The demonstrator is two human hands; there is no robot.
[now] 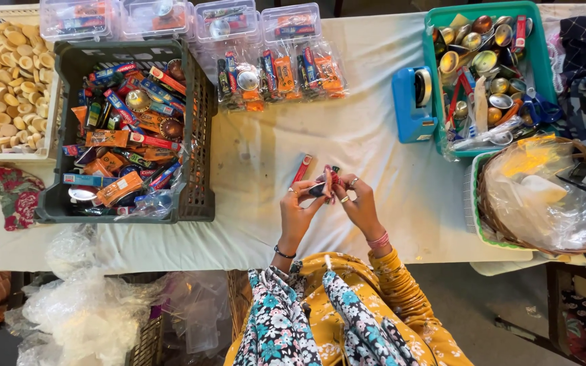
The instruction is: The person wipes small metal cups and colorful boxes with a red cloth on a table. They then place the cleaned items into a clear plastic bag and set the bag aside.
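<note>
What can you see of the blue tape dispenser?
The blue tape dispenser looks like moulded plastic, with a rounded body and a roll of tape set in its middle. It lies on the white cloth-covered table, pressed against the outer wall of the green plastic basket of metal cups. Neither hand touches it; both are lower down, near the table's front edge.

Two hands, one dark crate, one teal bin, one wicker basket, one blue tape dispenser, four clear lidded boxes.
</note>
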